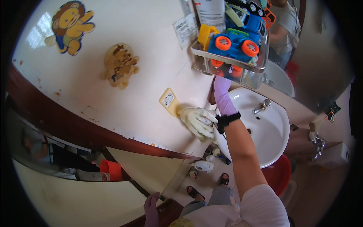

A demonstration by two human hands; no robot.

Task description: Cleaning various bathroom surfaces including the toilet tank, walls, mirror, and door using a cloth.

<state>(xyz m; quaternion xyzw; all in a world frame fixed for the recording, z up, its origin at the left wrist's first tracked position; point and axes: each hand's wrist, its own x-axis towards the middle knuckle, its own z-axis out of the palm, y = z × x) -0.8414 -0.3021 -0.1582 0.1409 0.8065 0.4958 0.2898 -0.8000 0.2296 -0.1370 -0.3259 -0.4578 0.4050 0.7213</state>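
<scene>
My right arm stretches up past the washbasin, and my right hand (222, 84), in a purple rubber glove, reaches under a wall-mounted metal-railed shelf (227, 58). The shelf hides its fingers, so what they hold cannot be seen. Beside that glove is a brown object (211, 95), mostly covered. A black band (227, 120) circles my right wrist. At the lower left my left hand (152, 205), also gloved in purple, hangs near a door edge with loosely bent fingers and nothing visible in it. Whitish gloves (197, 123) hang from a yellow wall hook (170, 103), left of my right forearm.
Toy vehicles (234, 42) crowd the shelf. Below is a white washbasin (270, 136) with a chrome tap (261, 107); a mirror (314, 62) is at right. Bottles (202, 165) stand on the floor near my feet, and a red basin (279, 176) sits under the washbasin.
</scene>
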